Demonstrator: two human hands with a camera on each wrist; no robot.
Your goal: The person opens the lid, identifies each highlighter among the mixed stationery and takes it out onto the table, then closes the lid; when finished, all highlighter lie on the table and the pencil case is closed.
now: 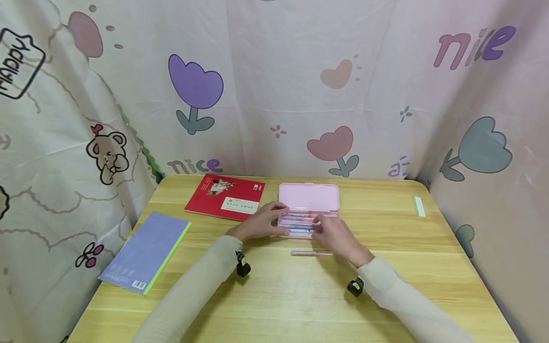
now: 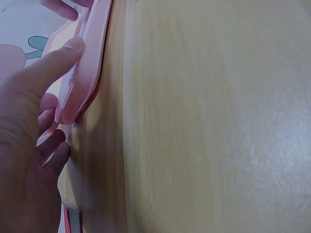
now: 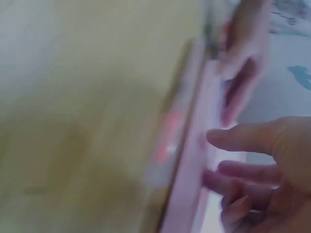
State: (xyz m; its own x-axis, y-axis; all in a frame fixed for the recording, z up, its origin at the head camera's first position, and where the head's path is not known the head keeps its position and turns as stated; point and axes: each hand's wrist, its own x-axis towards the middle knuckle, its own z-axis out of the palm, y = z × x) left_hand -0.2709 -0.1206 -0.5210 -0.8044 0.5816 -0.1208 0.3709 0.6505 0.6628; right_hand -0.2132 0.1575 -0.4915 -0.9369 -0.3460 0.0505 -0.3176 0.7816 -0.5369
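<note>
A pink pencil case (image 1: pixel 309 196) lies with its lid raised at the back of the table, several pens (image 1: pixel 300 231) inside. At its left end my left hand (image 1: pixel 262 222) holds it, the thumb on the front rim and the other fingers around the end, as the left wrist view shows. My right hand (image 1: pixel 336 236) reaches over the case's right part. In the blurred right wrist view its thumb and fingers stand apart over the rim, with nothing visible between them. A clear pen (image 1: pixel 311 253) with a reddish part lies on the table just in front of the case.
A red booklet (image 1: pixel 214 200) lies left of the case. Nearer the left edge is a blue-purple notebook (image 1: pixel 146 252) with a green spine. A pale green strip (image 1: pixel 419 206) sits at the far right. A patterned curtain (image 1: pixel 274 85) hangs around the table (image 1: pixel 291 305).
</note>
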